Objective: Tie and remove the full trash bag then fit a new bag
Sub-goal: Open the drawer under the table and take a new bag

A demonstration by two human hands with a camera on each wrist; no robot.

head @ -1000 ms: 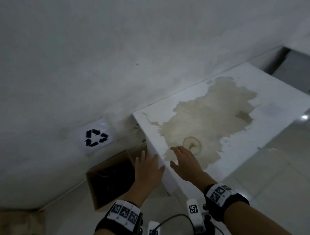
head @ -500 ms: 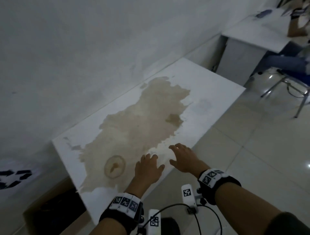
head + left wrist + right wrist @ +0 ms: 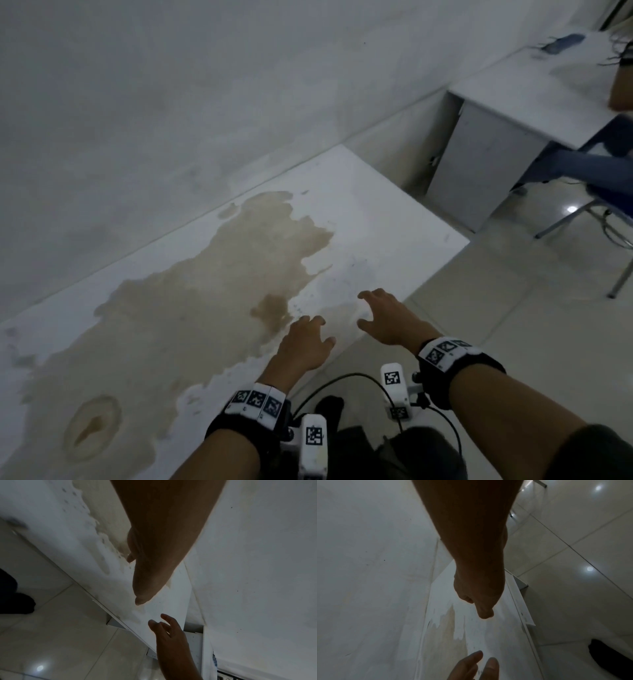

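No trash bag or bin shows in any view at this moment. My left hand (image 3: 305,342) hovers over the front edge of a white table (image 3: 376,212) with a large brown stain (image 3: 212,291). Its fingers hang loosely curled and hold nothing. My right hand (image 3: 380,317) floats just to its right, above the table's front edge, fingers spread and relaxed, also holding nothing. In the left wrist view the left hand (image 3: 145,574) is above the stained top, with the right hand (image 3: 166,627) below it. The right wrist view shows the right hand (image 3: 479,601) over the same table.
A second white desk (image 3: 513,102) stands at the back right with a person seated on a metal-legged chair (image 3: 599,212) beside it. A white wall (image 3: 171,85) runs behind the table. Glossy floor tiles (image 3: 513,325) lie to the right. My dark shoe (image 3: 329,407) is below.
The view has swung right: the cardboard box and the recycling sign at the table's left end have left the frame. Both hands have travelled right along the table's front edge.
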